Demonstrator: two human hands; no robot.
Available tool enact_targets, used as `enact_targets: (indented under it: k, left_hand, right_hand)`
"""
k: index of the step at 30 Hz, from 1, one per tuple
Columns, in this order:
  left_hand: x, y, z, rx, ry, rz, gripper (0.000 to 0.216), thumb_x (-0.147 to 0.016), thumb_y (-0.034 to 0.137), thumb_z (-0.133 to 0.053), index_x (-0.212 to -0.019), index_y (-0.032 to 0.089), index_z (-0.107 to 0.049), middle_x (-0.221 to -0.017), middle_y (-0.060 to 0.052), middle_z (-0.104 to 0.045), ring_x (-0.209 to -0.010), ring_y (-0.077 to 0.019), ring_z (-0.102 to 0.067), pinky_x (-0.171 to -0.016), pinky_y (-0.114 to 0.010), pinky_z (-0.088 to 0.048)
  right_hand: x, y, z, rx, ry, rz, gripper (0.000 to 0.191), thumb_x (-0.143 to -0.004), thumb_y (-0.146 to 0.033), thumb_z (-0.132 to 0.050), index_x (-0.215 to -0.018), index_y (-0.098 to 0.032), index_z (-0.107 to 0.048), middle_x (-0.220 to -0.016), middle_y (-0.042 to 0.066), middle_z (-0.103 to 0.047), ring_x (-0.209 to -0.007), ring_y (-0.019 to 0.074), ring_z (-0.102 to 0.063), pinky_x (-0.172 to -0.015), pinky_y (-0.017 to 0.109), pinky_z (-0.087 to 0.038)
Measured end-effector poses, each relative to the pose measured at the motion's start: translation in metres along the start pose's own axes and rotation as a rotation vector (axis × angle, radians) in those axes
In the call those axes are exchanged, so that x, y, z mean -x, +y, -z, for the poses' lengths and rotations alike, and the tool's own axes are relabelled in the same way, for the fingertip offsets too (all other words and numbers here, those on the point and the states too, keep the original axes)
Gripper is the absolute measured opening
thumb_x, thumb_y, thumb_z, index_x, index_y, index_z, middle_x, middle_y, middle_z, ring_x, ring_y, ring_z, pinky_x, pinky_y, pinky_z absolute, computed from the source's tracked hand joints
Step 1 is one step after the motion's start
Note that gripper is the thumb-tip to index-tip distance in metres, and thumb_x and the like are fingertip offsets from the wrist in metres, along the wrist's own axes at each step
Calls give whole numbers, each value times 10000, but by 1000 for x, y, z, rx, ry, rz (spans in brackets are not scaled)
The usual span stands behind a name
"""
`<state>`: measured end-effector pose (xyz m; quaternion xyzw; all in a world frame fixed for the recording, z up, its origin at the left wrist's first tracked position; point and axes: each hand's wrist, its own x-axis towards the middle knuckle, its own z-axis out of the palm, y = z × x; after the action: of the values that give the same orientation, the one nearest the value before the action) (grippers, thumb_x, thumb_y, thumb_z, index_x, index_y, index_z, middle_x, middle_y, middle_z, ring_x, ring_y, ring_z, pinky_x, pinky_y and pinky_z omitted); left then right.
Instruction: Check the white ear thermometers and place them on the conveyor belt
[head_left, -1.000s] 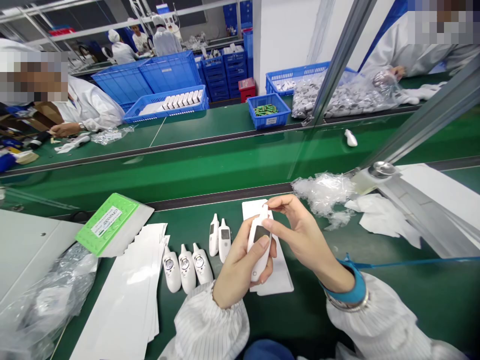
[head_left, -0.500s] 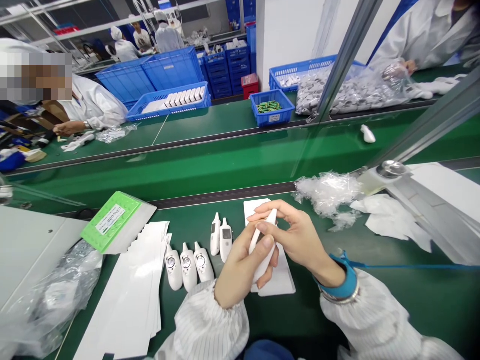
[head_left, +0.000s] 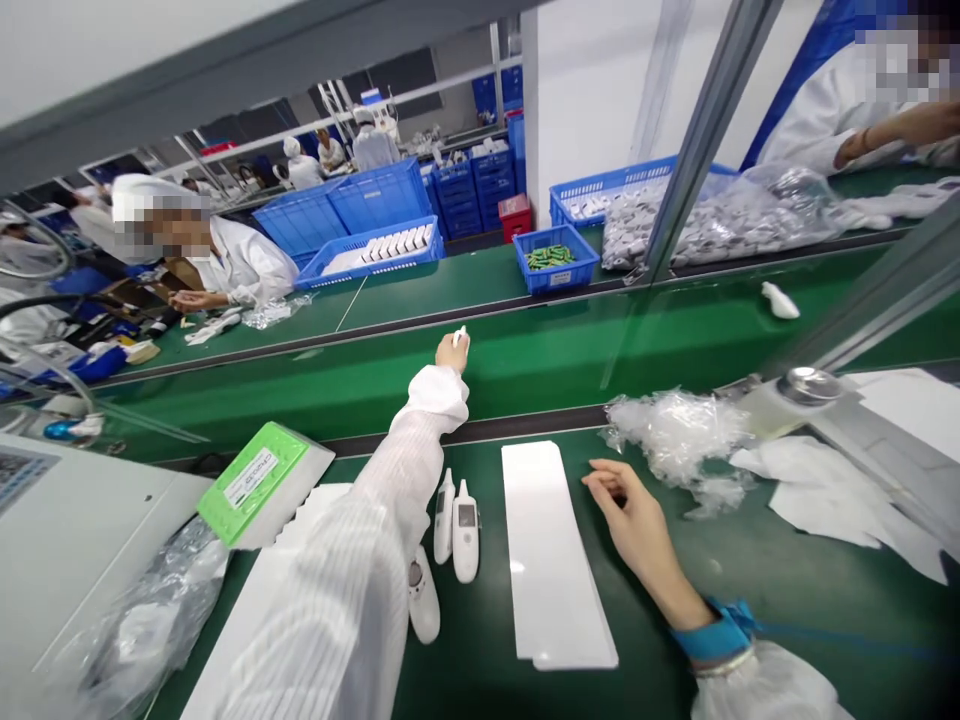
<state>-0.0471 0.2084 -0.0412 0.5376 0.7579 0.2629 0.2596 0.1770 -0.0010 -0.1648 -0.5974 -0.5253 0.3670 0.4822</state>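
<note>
My left hand (head_left: 453, 352) reaches far forward over the green conveyor belt, closed around a white device that looks like an ear thermometer (head_left: 460, 336); most of it is hidden in the fingers. Nothing is in my right hand (head_left: 630, 515), which hovers over the bench with loosely curled fingers, right of a stack of white sheets (head_left: 544, 550). Between my left sleeve and that stack lie two thermometers with small screens, one slimmer in view (head_left: 444, 520) and one face up (head_left: 466, 535). Another thermometer (head_left: 424, 600) shows partly from under the sleeve.
A green-topped pad (head_left: 255, 475) and white strips (head_left: 255, 600) lie at left, partly behind my arm. Crumpled clear plastic (head_left: 675, 430) and a metal-capped bottle (head_left: 806, 390) are at right. A white piece (head_left: 780, 300) sits on the belt (head_left: 360, 370). Co-workers sit across it.
My left hand has carried the thermometer forward from the bench to the belt. My right hand has let go of it and moved right and down. The view has shifted.
</note>
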Motion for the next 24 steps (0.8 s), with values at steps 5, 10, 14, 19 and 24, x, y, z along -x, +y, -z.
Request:
enact_targets:
  k: [5,10,14,19,24]
  left_hand:
    - [-11,-15,-9,-266,92,8,365,-928,336,-588,-1249,165,-558,-1278,-110,-566,-1102,-253,-588,-920,-479,-509]
    - [24,-32,7,-455,-7,-211,382,-935,377,-552,-1255,169,-548,-1317,-112,-529,-1193,-279,-512,-992,-508,-426]
    - [106,-65,28,-560,-250,-428,296,-851,462,-607,-936,183,-660,-1103,-102,-600,-1162,-297,-468,-993,-438,-388]
    - [192,-103,28,-599,-271,-405,365,-695,409,-767,-869,129,-611,-1090,-176,-568,-1139,-393,-451,-969,-534,-359]
    - [210,-115,10,-419,-228,-314,181,-788,296,-653,-790,190,-507,-1049,-141,-586,-1116,-365,-484,-922,-541,-400]
  right_hand:
    - [0,-5,-5,69,-14,17,324,-906,-484,-512,-1068,-213,-584,-897,77,-714,-780,240,-672,-707,384,-538]
    - [0,-4,-3,89,-19,10,324,-910,-474,-498,-1083,-213,-581,-923,82,-718,-814,243,-677,-705,370,-540]
    - [0,0,-3,85,-38,-2,333,-917,-470,-493,-1095,-202,-580,-945,94,-715,-858,249,-673,-756,387,-532]
    - [0,1,-4,78,-53,-7,340,-914,-471,-506,-1105,-199,-579,-974,101,-706,-887,253,-658,-817,420,-514]
    - [-2,2,-1,50,-29,10,366,-900,-508,-520,-1064,-188,-595,-946,113,-700,-889,262,-651,-793,422,-519]
